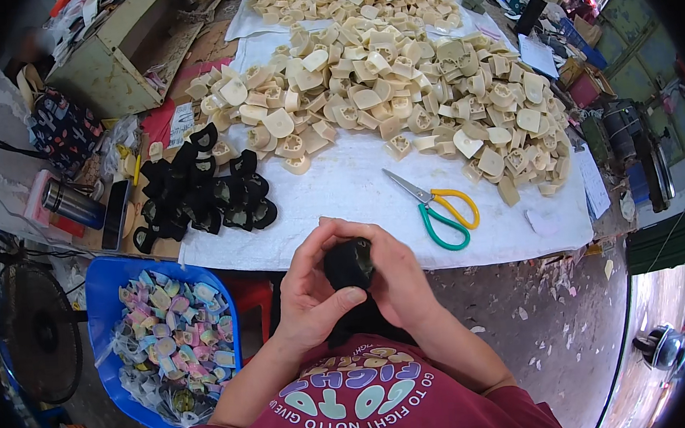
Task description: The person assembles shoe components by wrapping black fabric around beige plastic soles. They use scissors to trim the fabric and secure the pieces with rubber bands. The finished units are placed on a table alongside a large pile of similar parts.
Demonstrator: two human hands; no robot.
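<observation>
My left hand [314, 295] and my right hand [395, 274] are cupped together above my lap, just off the table's front edge. Between them is a black-covered shoe heel [348, 265], its hollow or rim side partly hidden by my fingers. The left thumb presses along its lower side, while the right fingers wrap over its top and right. Beyond my hands to the left sits a pile of similar black heels [196, 195]. To the right lie scissors [430, 199] with one yellow and one green handle, blades slightly apart.
A large heap of cream plastic heels [364, 83] covers the back of the white-sheeted table [302, 209]. On the left stand a steel thermos [72, 205], a phone [117, 214] and a blue tub [98, 330] of pastel pieces. A fan [42, 334] is at far left.
</observation>
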